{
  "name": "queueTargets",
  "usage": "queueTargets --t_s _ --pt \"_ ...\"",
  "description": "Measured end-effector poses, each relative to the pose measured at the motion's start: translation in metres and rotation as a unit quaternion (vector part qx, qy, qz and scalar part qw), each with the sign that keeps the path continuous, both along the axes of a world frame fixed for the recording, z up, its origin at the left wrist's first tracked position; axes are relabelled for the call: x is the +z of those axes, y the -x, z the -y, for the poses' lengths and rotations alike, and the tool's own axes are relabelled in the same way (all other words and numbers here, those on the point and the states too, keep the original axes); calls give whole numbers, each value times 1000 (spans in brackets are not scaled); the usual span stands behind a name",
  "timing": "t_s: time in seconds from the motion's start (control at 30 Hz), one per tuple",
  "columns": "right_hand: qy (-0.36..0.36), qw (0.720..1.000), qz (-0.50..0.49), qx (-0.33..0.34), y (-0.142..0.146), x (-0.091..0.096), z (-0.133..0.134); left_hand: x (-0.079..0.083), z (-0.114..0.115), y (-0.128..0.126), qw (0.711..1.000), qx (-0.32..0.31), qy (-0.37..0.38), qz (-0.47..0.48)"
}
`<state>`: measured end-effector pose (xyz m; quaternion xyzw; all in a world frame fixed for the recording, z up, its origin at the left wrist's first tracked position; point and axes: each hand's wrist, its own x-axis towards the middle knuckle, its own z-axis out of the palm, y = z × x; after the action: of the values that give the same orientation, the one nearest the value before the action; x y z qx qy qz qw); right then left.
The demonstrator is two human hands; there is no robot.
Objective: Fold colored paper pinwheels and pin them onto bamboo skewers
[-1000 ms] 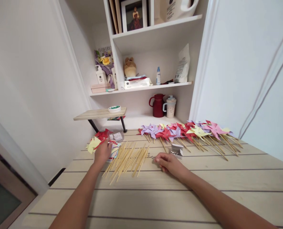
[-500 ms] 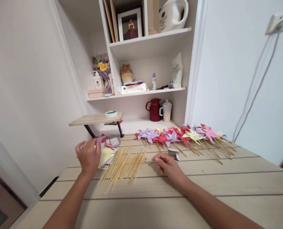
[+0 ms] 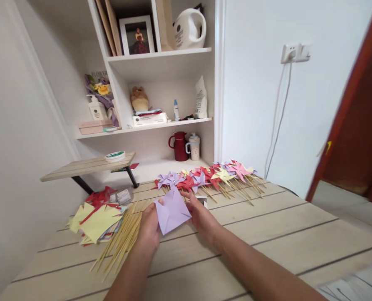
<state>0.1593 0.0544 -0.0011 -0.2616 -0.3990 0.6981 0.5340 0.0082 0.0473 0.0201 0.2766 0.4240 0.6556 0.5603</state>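
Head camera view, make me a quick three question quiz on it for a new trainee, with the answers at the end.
1. True or false: both hands hold the purple paper square above the table.
2. What lies directly left of the left hand? A) wooden sticks B) a red jug C) a wall socket
3. Fill in: the finished pinwheels lie in a row at the table's ____ edge.

Key
1. True: the left hand and right hand grip its opposite sides.
2. A: the wooden sticks, beside the stack of cut paper.
3. Far, below the shelves.
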Motion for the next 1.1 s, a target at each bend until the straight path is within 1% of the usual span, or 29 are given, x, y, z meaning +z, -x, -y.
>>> queueTargets --t_s 0.1,0.2,0.33,0.4,0.5,0.6,0.67,0.77,0.87,1.0,1.1 --pt "-5 999 31 -16 -4 3 0 -5 0 -12 999 -35 -10 -3" --pt "-25 998 50 -37 -3 4 0 -9 2 -17 999 -44 -23 -7" --pt "-27 995 48 -78 -5 5 -5 -18 4 -12 998 -37 -40 -26" --pt "-28 993 31 -106 -10 6 -8 -22 5 -8 996 -55 -54 -48" --pt "-31 992 13 -125 -16 7 -12 -25 7 -6 990 -96 -74 -67" --pt "-51 988 20 -143 -21 9 -14 -24 8 -9 987 -122 -92 -37" --pt "-75 983 46 -164 -24 9 -14 -22 9 -11 985 -139 -100 -6" --pt "-114 971 102 -182 -29 11 -15 -21 10 -8 979 -176 -99 42" --pt "-160 955 169 -186 -35 15 -13 -21 11 -3 967 -233 -83 63" --pt "-235 914 271 -187 -42 21 -11 -24 14 -1 948 -305 -75 44" --pt "-267 893 317 -172 -45 22 -10 -27 18 -1 941 -328 -78 20"
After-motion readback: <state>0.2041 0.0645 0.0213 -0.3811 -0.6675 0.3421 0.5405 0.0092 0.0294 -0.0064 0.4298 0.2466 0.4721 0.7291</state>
